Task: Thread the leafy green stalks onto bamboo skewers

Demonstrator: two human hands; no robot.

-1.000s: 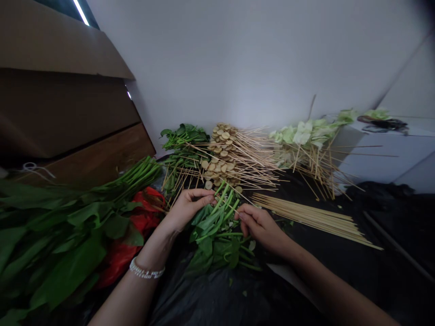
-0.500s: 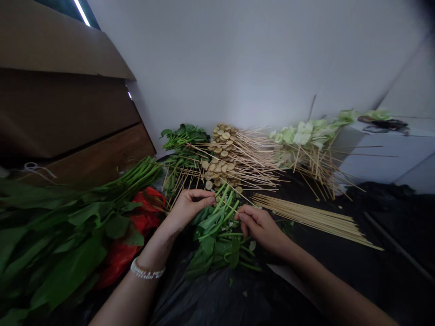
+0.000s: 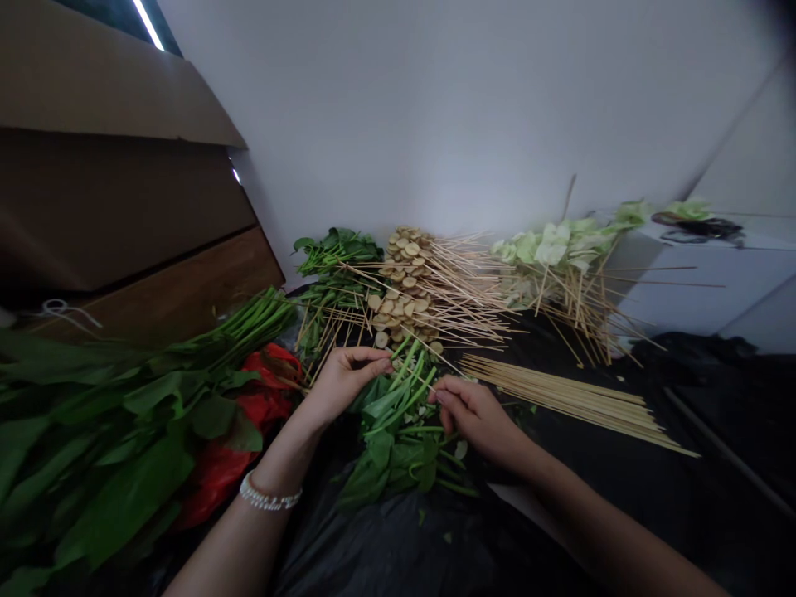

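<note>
A small bunch of green leafy stalks (image 3: 398,423) lies on black plastic sheeting (image 3: 410,539) in front of me. My left hand (image 3: 342,377) curls over the stalk ends from the left, fingertips pinched on them. From the right, my right hand (image 3: 476,410) is closed in a pinch against the same stalks, and a thin bamboo skewer (image 3: 407,371) runs across between the two hands. Whether the right fingers hold that skewer is hard to tell.
A big heap of leafy greens (image 3: 112,431) on a red bag (image 3: 267,390) fills the left. Behind lie skewered greens (image 3: 336,265), skewered tan slices (image 3: 404,290) and pale cabbage skewers (image 3: 560,249). Bare skewers (image 3: 572,398) lie right. Cardboard boxes (image 3: 112,191) stand at left.
Both hands stay nearly still on the stalks; the left fingertips shifted slightly and the stalks moved a little.
</note>
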